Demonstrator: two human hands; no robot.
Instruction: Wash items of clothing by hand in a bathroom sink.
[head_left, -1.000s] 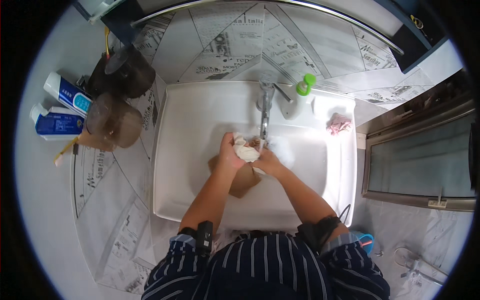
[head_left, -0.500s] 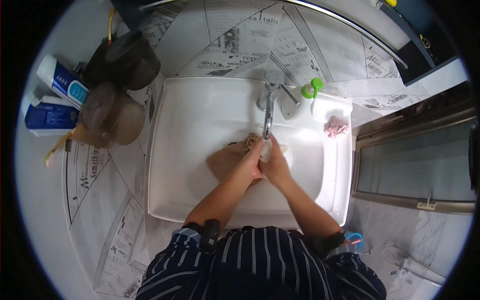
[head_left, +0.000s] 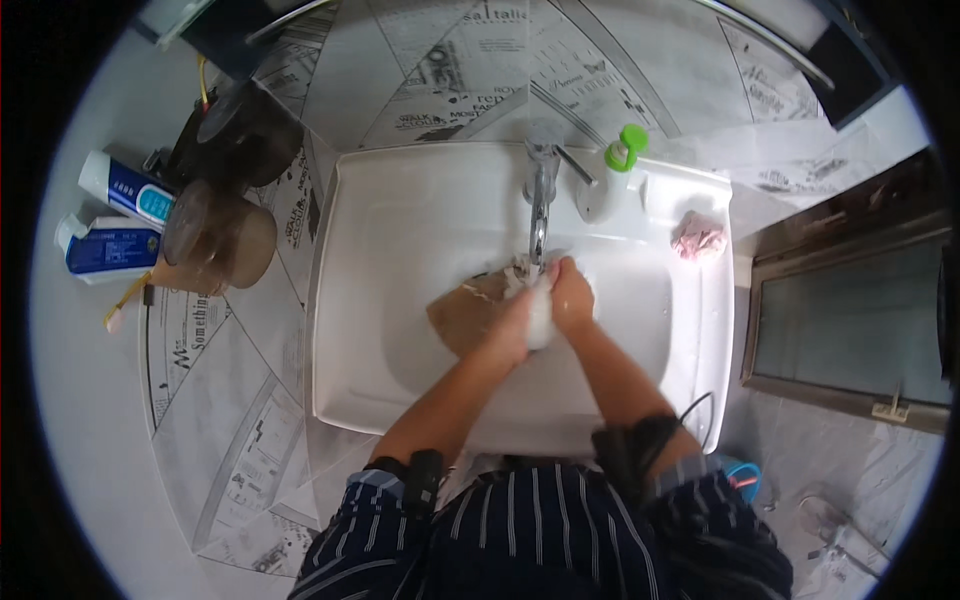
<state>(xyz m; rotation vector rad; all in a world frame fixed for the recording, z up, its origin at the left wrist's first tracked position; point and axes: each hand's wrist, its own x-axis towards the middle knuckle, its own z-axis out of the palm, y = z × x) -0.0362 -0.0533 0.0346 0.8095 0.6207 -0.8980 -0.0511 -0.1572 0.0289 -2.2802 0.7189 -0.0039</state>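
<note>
Under the chrome faucet (head_left: 540,215), my hands are together in the white washbasin (head_left: 375,200). Between them is a white cloth-like thing (head_left: 541,312); its exact kind does not show. My right hand (head_left: 573,295) is closed on its right side, near the spout. From the left, my left hand (head_left: 513,325) grips it too, blurred by motion. Beside and partly beneath my left hand lies a brown cloth piece (head_left: 458,318), with cord-like strands at its upper edge.
A white bottle with a green top (head_left: 600,195) stands right of the faucet. A crumpled pink thing (head_left: 699,237) sits on the basin's right ledge. Blue-and-white tubes (head_left: 115,250) and brown translucent cups (head_left: 235,245) are at the left wall. A framed glass panel (head_left: 850,330) stands at right.
My hands have moved slightly apart, and more of the white cloth-like thing shows between them. The right hand is now higher along it. The whole view has shifted a little.
</note>
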